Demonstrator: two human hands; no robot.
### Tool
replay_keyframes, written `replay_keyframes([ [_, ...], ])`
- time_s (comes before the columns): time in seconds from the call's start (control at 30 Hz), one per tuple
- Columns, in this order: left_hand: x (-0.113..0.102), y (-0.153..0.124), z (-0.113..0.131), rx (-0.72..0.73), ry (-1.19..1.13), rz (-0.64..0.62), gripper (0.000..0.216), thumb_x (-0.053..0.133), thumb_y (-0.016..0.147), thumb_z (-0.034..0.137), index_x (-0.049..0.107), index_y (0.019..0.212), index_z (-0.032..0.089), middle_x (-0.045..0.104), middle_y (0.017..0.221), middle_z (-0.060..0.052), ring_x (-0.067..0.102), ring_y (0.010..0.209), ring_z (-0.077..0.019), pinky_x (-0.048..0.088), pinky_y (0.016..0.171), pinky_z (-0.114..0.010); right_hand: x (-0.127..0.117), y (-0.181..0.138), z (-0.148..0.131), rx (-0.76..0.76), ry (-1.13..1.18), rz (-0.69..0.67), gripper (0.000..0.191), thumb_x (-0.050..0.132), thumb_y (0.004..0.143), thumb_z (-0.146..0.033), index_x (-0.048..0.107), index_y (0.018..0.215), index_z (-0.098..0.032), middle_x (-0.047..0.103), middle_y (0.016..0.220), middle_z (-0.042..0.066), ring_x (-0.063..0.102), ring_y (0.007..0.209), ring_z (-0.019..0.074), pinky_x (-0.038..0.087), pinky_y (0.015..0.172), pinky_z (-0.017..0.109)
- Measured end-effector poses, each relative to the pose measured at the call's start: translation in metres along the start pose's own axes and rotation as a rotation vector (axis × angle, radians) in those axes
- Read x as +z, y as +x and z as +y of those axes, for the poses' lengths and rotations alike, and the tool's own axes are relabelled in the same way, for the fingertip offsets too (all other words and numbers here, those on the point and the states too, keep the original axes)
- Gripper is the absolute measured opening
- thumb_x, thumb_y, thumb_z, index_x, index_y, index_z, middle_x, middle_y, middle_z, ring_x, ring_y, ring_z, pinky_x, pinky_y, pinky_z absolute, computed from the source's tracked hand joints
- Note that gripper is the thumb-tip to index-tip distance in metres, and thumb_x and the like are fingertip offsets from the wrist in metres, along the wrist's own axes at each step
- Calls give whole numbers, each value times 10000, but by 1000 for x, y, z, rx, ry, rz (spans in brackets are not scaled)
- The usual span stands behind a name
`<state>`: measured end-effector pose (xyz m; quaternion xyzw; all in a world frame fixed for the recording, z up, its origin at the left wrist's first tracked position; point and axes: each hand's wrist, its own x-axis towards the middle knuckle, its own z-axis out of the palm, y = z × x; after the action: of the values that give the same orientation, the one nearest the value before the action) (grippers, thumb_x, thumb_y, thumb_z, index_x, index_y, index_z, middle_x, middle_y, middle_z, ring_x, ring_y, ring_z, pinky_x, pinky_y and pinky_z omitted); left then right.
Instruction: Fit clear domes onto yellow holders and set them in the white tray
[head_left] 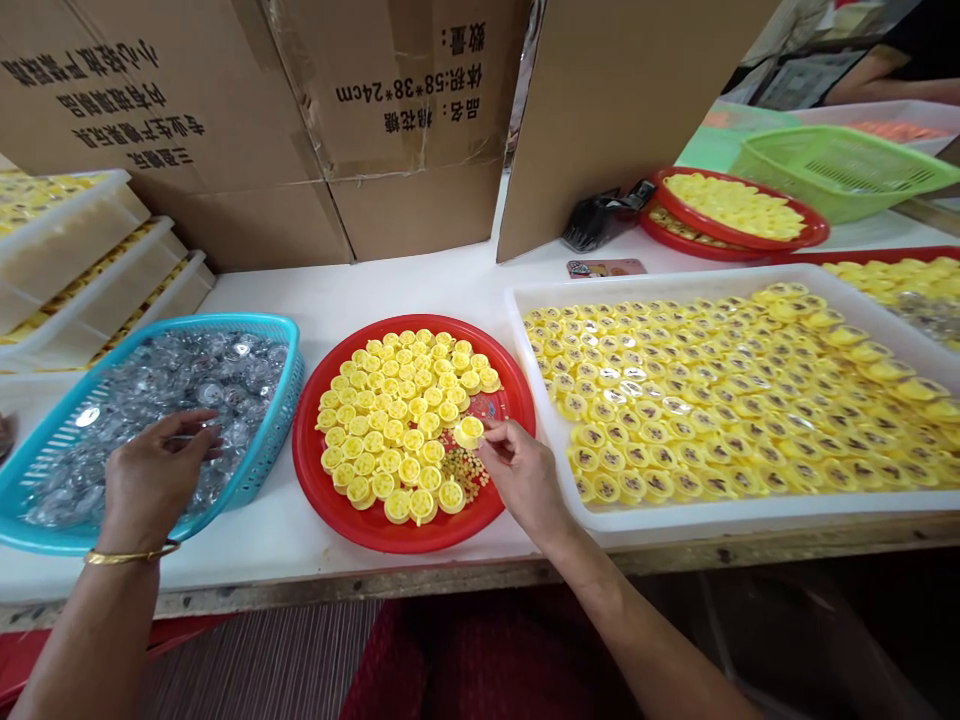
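Observation:
Between the thumb and fingers of my right hand [521, 475] is a small round yellow plastic piece [469, 432], held over the right side of a red round tray [307, 455]. Similar yellow pieces [390, 400] lie in rows on that tray, with tiny loose yellowish bits [466, 475] beside them. My left hand [161, 465] hovers over or touches small clear plastic covers [225, 385] in a blue basket [289, 375]. Its fingers are bent and apart, and I make out nothing held in them.
A white tray [517, 310] full of yellow pieces with dark centres stands at the right. Stacked plastic boxes [150, 270], cardboard [420, 210], a black tape dispenser [600, 220], a red plate [814, 235] and a green basket [840, 160] stand behind. Another person's arm [870, 80] shows at upper right.

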<state>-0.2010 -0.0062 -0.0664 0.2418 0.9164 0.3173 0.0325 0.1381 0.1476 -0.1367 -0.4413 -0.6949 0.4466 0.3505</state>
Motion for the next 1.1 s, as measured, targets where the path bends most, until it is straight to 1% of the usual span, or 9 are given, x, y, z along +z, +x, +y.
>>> replay_keyframes([
  [0.1, -1, -4, 9, -67, -168, 16, 365, 671, 689, 263, 679, 1052, 235, 665, 650, 64, 665, 617, -124, 487, 574, -183, -2, 0, -4, 185, 69, -70, 101, 567, 789, -253, 507, 715, -220, 686, 675, 26, 695, 647, 196, 571, 638, 330],
  [0.23, 0, -13, 25, -161, -438, -4, 307, 723, 667, 236, 699, 965, 168, 658, 622, 53, 626, 561, -102, 496, 567, -189, -1, -1, -8, 328, 210, -114, 99, 573, 767, -240, 497, 706, -220, 645, 608, -5, 702, 606, 201, 586, 609, 330],
  [0.3, 3, -25, 37, -187, -634, -98, 227, 741, 657, 208, 702, 870, 139, 674, 645, 34, 626, 576, -100, 510, 570, -189, 1, -2, -8, 314, 238, -98, 118, 586, 767, -268, 500, 704, -216, 641, 636, -6, 710, 633, 208, 594, 628, 341],
  [0.47, 30, -76, 77, -242, -910, -523, 293, 817, 601, 226, 707, 846, 109, 707, 778, -33, 632, 595, -92, 504, 509, -152, 7, -8, -3, 253, 265, -122, 167, 585, 797, -329, 497, 716, -213, 638, 670, 0, 708, 649, 209, 599, 620, 345],
  [0.53, 47, -94, 90, -270, -984, -634, 295, 823, 603, 241, 707, 840, 109, 690, 750, -29, 632, 582, -94, 505, 495, -156, 8, -9, -1, 156, 212, -126, 165, 573, 819, -329, 505, 728, -210, 668, 753, 32, 709, 700, 209, 597, 645, 347],
  [0.6, 63, -107, 100, -285, -1051, -715, 277, 820, 613, 237, 704, 833, 114, 678, 737, -23, 638, 586, -100, 515, 505, -165, 7, -9, -1, 30, 151, -77, 132, 561, 840, -307, 524, 764, -206, 698, 938, 81, 706, 818, 211, 590, 720, 353],
  [0.7, 80, -118, 110, -298, -1132, -773, 248, 804, 641, 226, 700, 840, 120, 671, 764, -20, 653, 618, -104, 527, 534, -169, 3, -8, -1, -135, 79, 2, 49, 546, 859, -244, 537, 828, -207, 669, 1145, 109, 679, 960, 204, 566, 808, 350],
  [0.8, 90, -125, 118, -316, -1176, -800, 236, 795, 653, 213, 695, 846, 119, 661, 767, -12, 661, 628, -107, 528, 536, -166, 0, -9, -4, -213, 77, 16, 10, 540, 865, -201, 535, 867, -210, 662, 1177, 111, 664, 1007, 193, 561, 818, 333],
  [1.1, 95, -132, 126, -364, -1200, -805, 253, 807, 634, 226, 692, 824, 104, 649, 719, -9, 648, 577, -107, 511, 480, -167, 0, -12, -7, -112, 303, -30, 32, 573, 858, -213, 546, 848, -201, 628, 1233, 129, 654, 1040, 198, 554, 835, 337],
])
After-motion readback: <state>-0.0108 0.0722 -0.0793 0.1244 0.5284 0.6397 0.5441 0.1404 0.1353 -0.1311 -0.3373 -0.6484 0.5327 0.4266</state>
